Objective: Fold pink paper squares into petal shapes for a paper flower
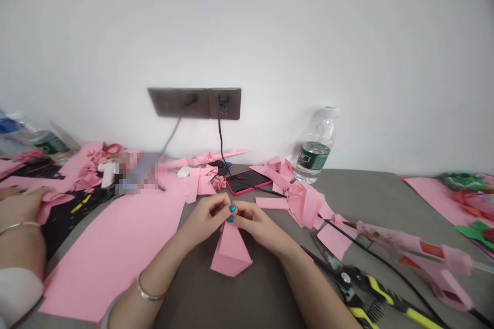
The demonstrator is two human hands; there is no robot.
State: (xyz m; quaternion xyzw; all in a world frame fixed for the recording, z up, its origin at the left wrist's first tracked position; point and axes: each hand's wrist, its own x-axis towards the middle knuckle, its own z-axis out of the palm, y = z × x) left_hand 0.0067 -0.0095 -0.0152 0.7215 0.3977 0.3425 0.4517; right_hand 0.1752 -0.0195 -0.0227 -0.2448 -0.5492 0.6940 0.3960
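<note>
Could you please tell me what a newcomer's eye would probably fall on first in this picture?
Probably the folded pink paper at the lower middle, pinched between the left hand and right hand, whose bright blue thumbnails stand out. Next might come the pink glue gun at the far right and the green-labelled water bottle near the wall.

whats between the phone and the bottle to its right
Pieces of pink paper, some of them folded, lie between the phone and the bottle; the head view shows it.
</note>
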